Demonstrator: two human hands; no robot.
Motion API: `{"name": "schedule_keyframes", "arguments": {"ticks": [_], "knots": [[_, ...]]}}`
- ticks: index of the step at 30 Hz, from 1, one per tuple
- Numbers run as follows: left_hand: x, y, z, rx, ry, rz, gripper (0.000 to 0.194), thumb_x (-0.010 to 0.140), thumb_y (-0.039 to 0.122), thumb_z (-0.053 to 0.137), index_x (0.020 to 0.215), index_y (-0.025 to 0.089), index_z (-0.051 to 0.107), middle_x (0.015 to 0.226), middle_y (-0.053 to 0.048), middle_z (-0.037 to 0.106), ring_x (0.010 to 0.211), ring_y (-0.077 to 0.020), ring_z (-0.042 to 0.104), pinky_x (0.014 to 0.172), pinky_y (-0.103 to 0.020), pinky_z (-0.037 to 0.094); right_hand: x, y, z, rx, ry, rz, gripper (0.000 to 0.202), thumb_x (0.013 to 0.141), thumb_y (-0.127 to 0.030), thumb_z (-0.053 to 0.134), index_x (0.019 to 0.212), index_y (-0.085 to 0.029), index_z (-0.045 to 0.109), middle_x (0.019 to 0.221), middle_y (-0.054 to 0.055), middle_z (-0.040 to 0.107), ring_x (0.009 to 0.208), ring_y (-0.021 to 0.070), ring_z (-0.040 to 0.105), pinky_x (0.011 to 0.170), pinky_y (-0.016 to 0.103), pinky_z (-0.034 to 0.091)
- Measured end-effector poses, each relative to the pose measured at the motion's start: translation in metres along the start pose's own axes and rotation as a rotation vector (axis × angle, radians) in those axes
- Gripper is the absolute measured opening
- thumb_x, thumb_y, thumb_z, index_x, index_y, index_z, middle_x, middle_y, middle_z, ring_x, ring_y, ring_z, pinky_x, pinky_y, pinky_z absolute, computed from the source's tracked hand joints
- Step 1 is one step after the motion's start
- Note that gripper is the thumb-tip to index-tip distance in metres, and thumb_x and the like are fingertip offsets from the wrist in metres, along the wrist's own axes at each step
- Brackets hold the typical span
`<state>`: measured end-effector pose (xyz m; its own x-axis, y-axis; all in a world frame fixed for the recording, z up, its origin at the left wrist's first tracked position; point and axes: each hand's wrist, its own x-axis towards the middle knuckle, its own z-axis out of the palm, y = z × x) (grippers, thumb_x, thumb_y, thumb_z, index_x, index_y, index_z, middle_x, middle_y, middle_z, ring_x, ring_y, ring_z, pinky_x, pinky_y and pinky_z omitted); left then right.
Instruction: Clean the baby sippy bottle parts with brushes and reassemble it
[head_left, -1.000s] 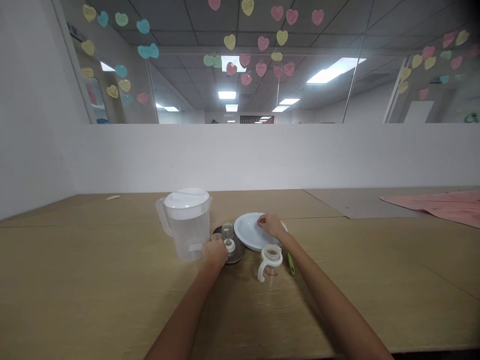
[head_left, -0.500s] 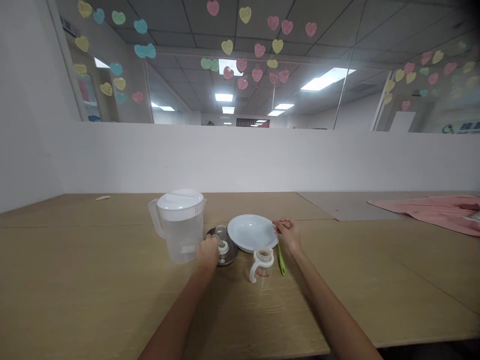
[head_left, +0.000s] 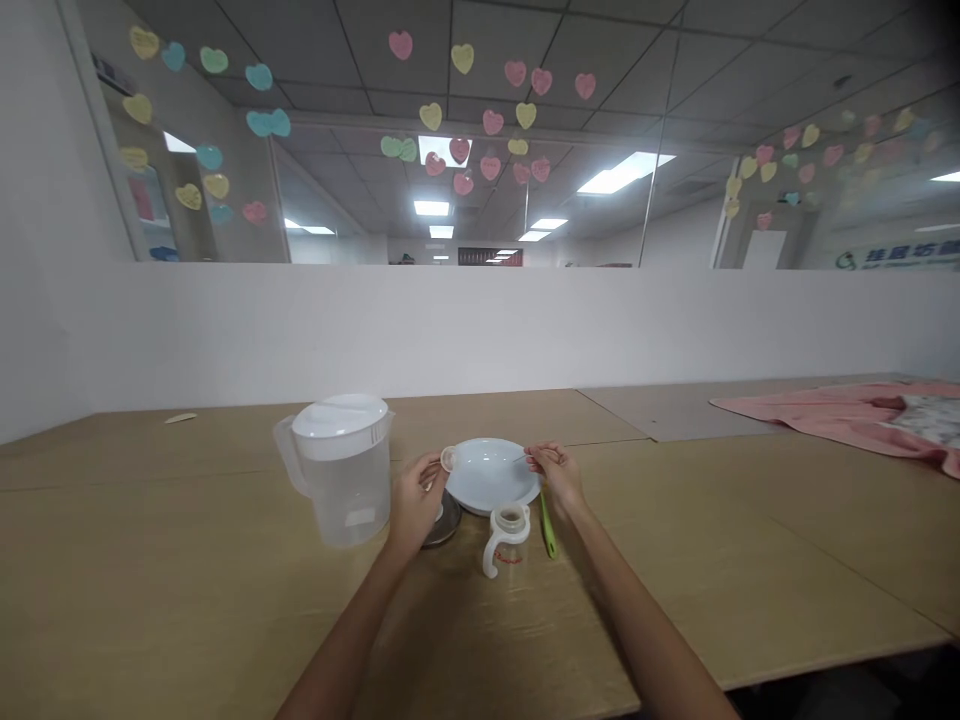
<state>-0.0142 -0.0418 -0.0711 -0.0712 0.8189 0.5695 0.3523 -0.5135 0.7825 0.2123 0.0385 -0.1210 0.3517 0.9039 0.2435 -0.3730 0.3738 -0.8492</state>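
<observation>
My left hand (head_left: 415,500) pinches a small translucent round piece with a pale rim (head_left: 448,458) at the left edge of a white bowl (head_left: 491,497). Over the bowl's right side, my right hand (head_left: 556,474) has its fingertips pinched on a thin pale stick (head_left: 519,459), hard to make out. A dark round dish (head_left: 444,530) sits partly hidden behind my left hand, with a bit of something white on it. In front of the bowl stands a clear baby bottle (head_left: 511,548) with white handles and red lettering, uncapped. A green-handled tool (head_left: 549,528) lies right of it.
A translucent lidded pitcher (head_left: 349,490) stands to the left. Pink cloth (head_left: 832,410) is spread at the far right. Near the wall at the back left lies a small flat pale piece (head_left: 181,418). The table's front edge shows at lower right.
My left hand has risen from the dark dish toward the bowl, now with the small round piece in its fingers. My right hand stays by the bowl's right rim. The view has shifted slightly.
</observation>
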Motion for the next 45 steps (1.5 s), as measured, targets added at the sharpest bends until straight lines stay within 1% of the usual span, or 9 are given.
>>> {"name": "schedule_keyframes", "arguments": {"ticks": [3,7,11,15,18,28,34,38,45], "knots": [[0.011,0.0,0.01,-0.341,-0.116,-0.13,0.038,0.074,0.041,0.063,0.1,0.012,0.065,0.105,-0.012,0.069,0.098,-0.0236,0.064,0.085,-0.032,0.048,-0.001,-0.001,0.0,0.023,-0.021,0.032,0.038,0.049,-0.039,0.081,0.073,-0.017,0.06,0.067,0.002,0.069,0.053,0.0112,0.059,0.049,0.021,0.049],[0.015,-0.006,0.031,-0.506,-0.143,-0.171,0.043,0.075,0.045,0.063,0.103,0.013,0.066,0.11,-0.013,0.067,0.101,-0.024,0.062,0.089,-0.034,0.046,-0.002,0.0,0.0,0.076,-0.067,0.049,0.033,0.055,-0.037,0.079,0.075,-0.017,0.063,0.069,0.001,0.069,0.054,0.0096,0.059,0.05,0.019,0.049],[0.006,-0.016,0.046,-0.353,-0.193,-0.071,0.039,0.08,0.045,0.056,0.099,0.013,0.068,0.101,-0.011,0.07,0.093,-0.0234,0.063,0.082,-0.032,0.048,-0.007,-0.001,0.002,0.159,-0.158,0.082,0.031,0.056,-0.034,0.08,0.077,-0.018,0.064,0.072,0.002,0.069,0.056,0.0088,0.059,0.052,0.017,0.05],[-0.007,-0.023,0.05,-0.105,-0.263,0.135,0.032,0.088,0.037,0.047,0.097,0.016,0.068,0.102,-0.008,0.068,0.097,-0.0213,0.06,0.089,-0.032,0.044,-0.013,-0.006,0.006,0.205,-0.299,0.098,0.031,0.059,-0.032,0.08,0.083,-0.02,0.066,0.077,0.001,0.069,0.06,0.0089,0.06,0.057,0.019,0.052],[-0.013,-0.027,0.051,0.01,-0.248,0.2,0.029,0.089,0.033,0.043,0.096,0.017,0.067,0.102,-0.008,0.068,0.097,-0.0207,0.06,0.088,-0.032,0.044,-0.017,-0.01,0.008,0.188,-0.373,0.114,0.03,0.058,-0.032,0.08,0.083,-0.02,0.066,0.071,-0.001,0.065,0.061,0.0091,0.06,0.058,0.019,0.051],[-0.015,-0.032,0.055,0.072,-0.234,0.137,0.035,0.091,0.034,0.037,0.099,0.017,0.066,0.101,-0.008,0.069,0.089,-0.0207,0.062,0.083,-0.032,0.045,-0.019,-0.008,0.014,0.114,-0.386,0.062,0.029,0.055,-0.036,0.081,0.076,-0.02,0.069,0.066,-0.001,0.063,0.058,0.0088,0.055,0.059,0.022,0.045],[-0.015,-0.032,0.055,0.069,-0.242,0.118,0.034,0.09,0.033,0.037,0.099,0.016,0.065,0.102,-0.009,0.068,0.09,-0.0215,0.061,0.083,-0.032,0.044,-0.026,-0.014,0.016,-0.098,-0.41,-0.013,0.027,0.058,-0.039,0.078,0.077,-0.02,0.071,0.074,0.001,0.066,0.058,0.009,0.052,0.061,0.023,0.043],[-0.015,-0.032,0.054,0.066,-0.243,0.067,0.035,0.089,0.035,0.037,0.096,0.016,0.065,0.09,-0.008,0.069,0.083,-0.0218,0.061,0.077,-0.032,0.044,-0.029,-0.019,0.017,-0.219,-0.444,-0.105,0.023,0.061,-0.04,0.075,0.073,-0.021,0.072,0.071,0.0,0.064,0.059,0.0089,0.049,0.058,0.021,0.041],[-0.014,-0.03,0.053,0.043,-0.233,0.054,0.033,0.086,0.036,0.04,0.093,0.016,0.066,0.084,-0.007,0.07,0.076,-0.0211,0.06,0.071,-0.031,0.044,-0.027,-0.025,0.014,-0.287,-0.476,-0.171,0.023,0.062,-0.042,0.073,0.071,-0.021,0.072,0.077,0.001,0.067,0.072,0.0133,0.055,0.067,0.024,0.043]]}}
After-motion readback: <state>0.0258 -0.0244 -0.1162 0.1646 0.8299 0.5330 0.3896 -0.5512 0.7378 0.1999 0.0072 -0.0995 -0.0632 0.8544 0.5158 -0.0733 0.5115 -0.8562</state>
